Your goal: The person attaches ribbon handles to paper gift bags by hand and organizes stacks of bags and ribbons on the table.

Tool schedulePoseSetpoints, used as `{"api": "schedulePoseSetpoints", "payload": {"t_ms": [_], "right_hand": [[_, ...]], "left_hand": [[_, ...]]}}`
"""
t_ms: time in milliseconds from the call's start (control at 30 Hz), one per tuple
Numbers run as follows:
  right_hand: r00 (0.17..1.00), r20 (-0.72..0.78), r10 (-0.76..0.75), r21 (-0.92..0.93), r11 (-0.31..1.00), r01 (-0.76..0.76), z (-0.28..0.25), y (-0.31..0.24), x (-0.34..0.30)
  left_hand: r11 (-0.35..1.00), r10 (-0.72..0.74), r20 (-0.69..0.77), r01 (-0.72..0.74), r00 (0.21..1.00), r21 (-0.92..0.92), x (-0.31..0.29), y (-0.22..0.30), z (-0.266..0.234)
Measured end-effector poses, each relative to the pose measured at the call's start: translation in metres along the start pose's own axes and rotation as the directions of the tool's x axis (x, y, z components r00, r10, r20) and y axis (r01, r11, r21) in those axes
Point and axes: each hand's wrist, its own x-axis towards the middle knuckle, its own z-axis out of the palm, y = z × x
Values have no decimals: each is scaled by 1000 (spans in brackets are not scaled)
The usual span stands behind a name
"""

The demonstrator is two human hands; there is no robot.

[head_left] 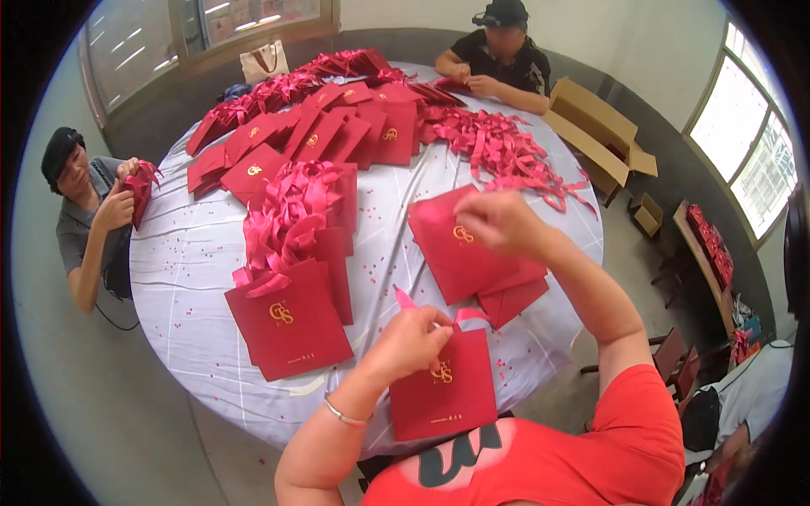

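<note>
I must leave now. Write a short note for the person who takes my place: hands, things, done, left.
Left hand: pinches the pink ribbon at the top of the nearest red bag.
Right hand: over the flat red bags further in, fingers closed; grip unclear.
Done: ribboned bags stacked on the left.
Left: loose ribbons and more flat bags across the table.

Everything here sits around the round table (194,253).

On it, the nearest bag (447,388) lies at the near edge, a stack of bags (291,325) to its left, another bag pile (472,253) behind it. A ribbon heap (506,152) lies far right, a cardboard box (599,135) off the table beyond.
</note>
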Motion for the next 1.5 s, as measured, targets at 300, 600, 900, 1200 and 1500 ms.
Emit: {"api": "schedulePoseSetpoints", "payload": {"t_ms": [300, 600, 900, 1200, 1500], "right_hand": [[984, 96, -151, -67, 985, 157, 13, -67, -108], [984, 131, -124, -58, 990, 132, 4, -68, -135], [983, 181, -15, -21, 1000, 19, -22, -65, -158], [981, -110, 161, 123, 982, -147, 13, -89, -109], [890, 121, 439, 666, 629, -401, 43, -80, -99]], "left_hand": [[887, -26, 278, 151, 960, -436, 3, 7, -9], [822, -228, 34, 211, 973, -529, 11, -3, 11], [818, -210, 66, 213, 975, -534, 15, -4, 10], [888, -151, 71, 166, 986, -428, 11, 1, 18], [961, -56, -20, 48, 998, -271, -1, 4, 28]]}}
